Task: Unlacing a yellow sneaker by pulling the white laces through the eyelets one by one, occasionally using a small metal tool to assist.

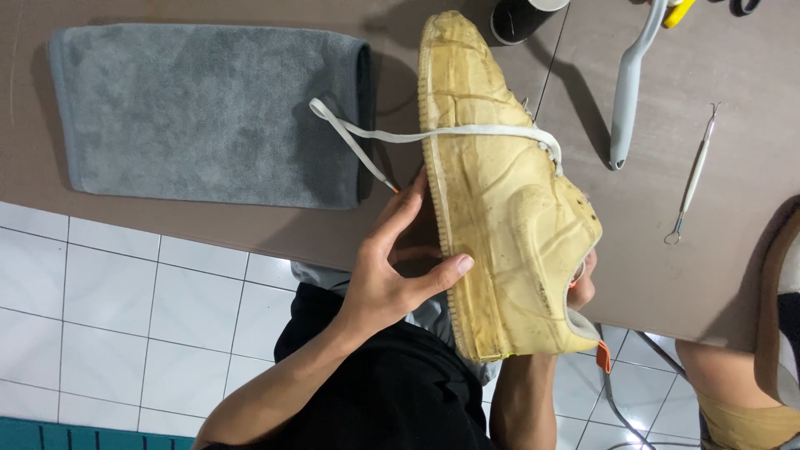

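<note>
Nearest, left hand (pixel 387 279) cups the sole edge of a yellowed sneaker (pixel 500 200), fingers spread; right hand (pixel 582 287) grips its heel opening. Shoe held above worktop's (pixel 250 221) near edge, lace (pixel 433 133) partly unthreaded, grime remaining. Beyond: grey towel (pixel 208 112), brush handle (pixel 629 83), metal pick (pixel 692 179).

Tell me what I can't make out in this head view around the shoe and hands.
- Right hand: mostly hidden behind the yellowed shoe; grip unclear.
- Shoe opening and lace eyelets: turned away.
- Dark cylinder: cut off by the top edge.
- Metal pick tip: too small.
- Left hand palm side: hidden.
</note>
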